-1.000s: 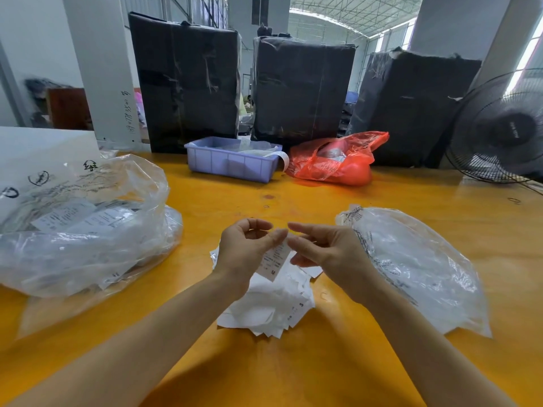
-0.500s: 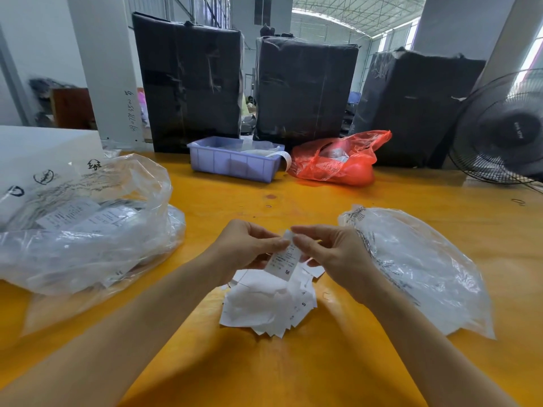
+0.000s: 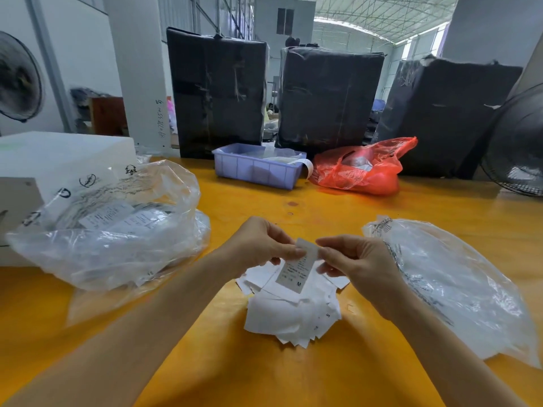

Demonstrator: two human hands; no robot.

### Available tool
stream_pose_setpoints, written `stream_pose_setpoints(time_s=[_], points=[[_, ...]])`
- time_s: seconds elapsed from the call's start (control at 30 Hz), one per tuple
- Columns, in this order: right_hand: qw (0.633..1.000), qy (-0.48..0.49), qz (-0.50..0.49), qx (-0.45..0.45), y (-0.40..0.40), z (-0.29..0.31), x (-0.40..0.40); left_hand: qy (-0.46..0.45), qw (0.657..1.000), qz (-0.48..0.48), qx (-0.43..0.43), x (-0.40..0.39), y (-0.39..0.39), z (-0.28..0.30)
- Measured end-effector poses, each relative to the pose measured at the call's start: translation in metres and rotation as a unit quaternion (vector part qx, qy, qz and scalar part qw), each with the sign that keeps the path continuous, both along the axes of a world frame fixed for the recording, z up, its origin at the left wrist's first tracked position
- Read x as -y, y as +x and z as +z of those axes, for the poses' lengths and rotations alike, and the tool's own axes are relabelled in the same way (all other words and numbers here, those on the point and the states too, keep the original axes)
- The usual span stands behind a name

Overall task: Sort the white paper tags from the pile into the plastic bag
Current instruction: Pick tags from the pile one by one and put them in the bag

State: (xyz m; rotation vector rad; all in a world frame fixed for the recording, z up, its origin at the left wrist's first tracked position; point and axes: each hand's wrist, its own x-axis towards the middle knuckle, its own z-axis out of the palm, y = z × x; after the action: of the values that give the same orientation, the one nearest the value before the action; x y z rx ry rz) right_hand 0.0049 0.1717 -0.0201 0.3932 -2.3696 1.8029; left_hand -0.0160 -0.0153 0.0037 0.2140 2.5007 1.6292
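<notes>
Grip on tag [image 3: 298,267] above yellow table [image 3: 382,207]

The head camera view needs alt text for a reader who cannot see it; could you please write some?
Both hands, left hand and right hand, pinch one white paper tag printed "M" above a pile of tags on a yellow table. Clear plastic bags lie on either side: a fuller left bag and a flatter right bag.

Warehouse hall, daylight through a translucent arched roof [image 3: 367,16]. White pillar [image 3: 138,69] behind the yellow table's [image 3: 264,374] far left edge. Three black-wrapped bales [image 3: 217,89] along the far edge; standing fan [image 3: 520,145] at right.
</notes>
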Motion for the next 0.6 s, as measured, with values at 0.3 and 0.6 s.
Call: stream_pose_setpoints(time_s=[0.3,0.6], points=[[1.0,0.005,-0.009,-0.003,0.0,0.001,0.0,-0.127,0.93,0.309,-0.152,0.152,0.014,0.085],[1.0,0.014,-0.022,-0.017,-0.014,-0.009,-0.004,-0.343,0.864,0.369,-0.016,0.193,-0.005,0.033]])
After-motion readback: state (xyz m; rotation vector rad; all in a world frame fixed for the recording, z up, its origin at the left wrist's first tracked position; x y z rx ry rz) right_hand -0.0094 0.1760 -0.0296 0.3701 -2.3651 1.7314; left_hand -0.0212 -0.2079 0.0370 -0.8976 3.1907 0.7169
